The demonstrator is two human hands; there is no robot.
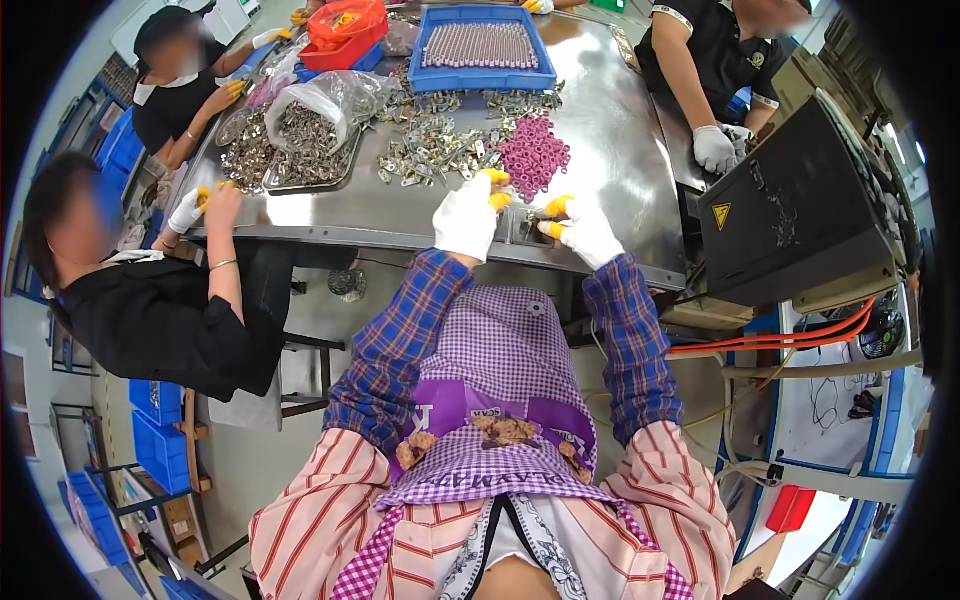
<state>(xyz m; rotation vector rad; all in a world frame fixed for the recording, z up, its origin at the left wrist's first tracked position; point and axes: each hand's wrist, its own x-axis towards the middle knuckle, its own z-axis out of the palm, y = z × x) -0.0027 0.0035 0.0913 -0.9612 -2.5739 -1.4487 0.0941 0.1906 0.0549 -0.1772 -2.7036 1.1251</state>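
At the near edge of the metal table, my left hand (468, 218) wears a white glove with yellow fingertips. Its fingers are bent together beside the pink rings, closed on something too small to make out. My right hand (590, 232), gloved alike, faces it with thumb and forefinger curled in a pinch; what they hold is hidden. Between both hands sits a small metal fixture (524, 226) at the table edge. Just beyond lies a heap of pink rings (536, 155). Left of it spreads a pile of small metal brackets (430, 155).
A blue tray (485, 82) holds rows of assembled parts. A metal tray (340, 178) of small parts and a plastic bag (335, 100) lie to the left, below a red basket (345, 45). Co-workers sit left and right. A dark machine box (790, 205) stands at right.
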